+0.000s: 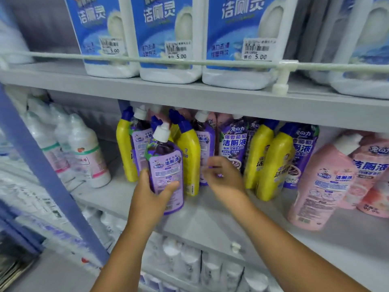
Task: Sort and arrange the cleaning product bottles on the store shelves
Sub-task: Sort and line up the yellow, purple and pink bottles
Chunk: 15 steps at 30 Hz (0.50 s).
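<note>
My left hand (148, 193) grips a purple bottle (166, 165) with a white cap, held upright at the front of the middle shelf (210, 220). My right hand (224, 177) hovers just right of it, fingers loosely curled and blurred, holding nothing. Behind stand yellow bottles with blue caps (189, 157) mixed with more purple bottles (231, 144). Two further yellow bottles (273, 163) stand to the right. Pink bottles (322, 182) fill the shelf's right end.
Large white jugs with blue labels (168, 39) sit on the upper shelf behind a rail (189, 62). White bottles with pink and green bands (84, 152) stand at the left. A blue upright post (42, 165) divides the shelving. More white bottles (189, 264) fill the lower shelf.
</note>
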Available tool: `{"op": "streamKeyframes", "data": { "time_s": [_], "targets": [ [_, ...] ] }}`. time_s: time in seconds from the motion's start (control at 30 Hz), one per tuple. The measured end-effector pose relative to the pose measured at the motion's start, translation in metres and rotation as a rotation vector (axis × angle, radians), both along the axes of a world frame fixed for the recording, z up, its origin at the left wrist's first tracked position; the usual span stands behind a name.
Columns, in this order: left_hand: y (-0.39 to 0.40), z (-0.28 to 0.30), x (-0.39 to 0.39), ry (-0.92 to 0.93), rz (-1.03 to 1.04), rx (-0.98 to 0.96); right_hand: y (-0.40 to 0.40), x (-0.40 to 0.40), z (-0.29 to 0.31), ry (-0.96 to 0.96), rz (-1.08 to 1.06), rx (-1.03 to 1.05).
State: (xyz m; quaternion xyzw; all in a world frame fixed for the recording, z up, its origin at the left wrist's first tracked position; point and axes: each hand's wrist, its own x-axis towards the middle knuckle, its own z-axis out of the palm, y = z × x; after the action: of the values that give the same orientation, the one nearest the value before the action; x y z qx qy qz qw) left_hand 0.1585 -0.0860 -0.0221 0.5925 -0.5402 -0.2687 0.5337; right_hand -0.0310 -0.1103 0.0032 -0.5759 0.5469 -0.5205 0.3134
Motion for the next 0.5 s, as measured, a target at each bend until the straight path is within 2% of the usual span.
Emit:
{"op": "streamKeyframes", "data": {
  "time_s": [0.07,0.17,0.37,0.5],
  "targets": [
    [0.0,-0.01,0.011,0.026,-0.05,0.027,-0.023,0.026,0.008,0.056,0.047,0.036],
    [0.001,-0.015,0.027,0.097,-0.032,-0.008,-0.035,0.049,0.012,0.114,-0.04,0.101],
    [-0.016,-0.011,0.088,0.071,0.158,-0.018,-0.016,0.055,0.003,0.037,-0.181,0.064],
    [-0.04,-0.007,0.117,0.021,0.202,-0.005,0.016,0.068,-0.011,0.011,-0.129,0.014]
  ]
}}
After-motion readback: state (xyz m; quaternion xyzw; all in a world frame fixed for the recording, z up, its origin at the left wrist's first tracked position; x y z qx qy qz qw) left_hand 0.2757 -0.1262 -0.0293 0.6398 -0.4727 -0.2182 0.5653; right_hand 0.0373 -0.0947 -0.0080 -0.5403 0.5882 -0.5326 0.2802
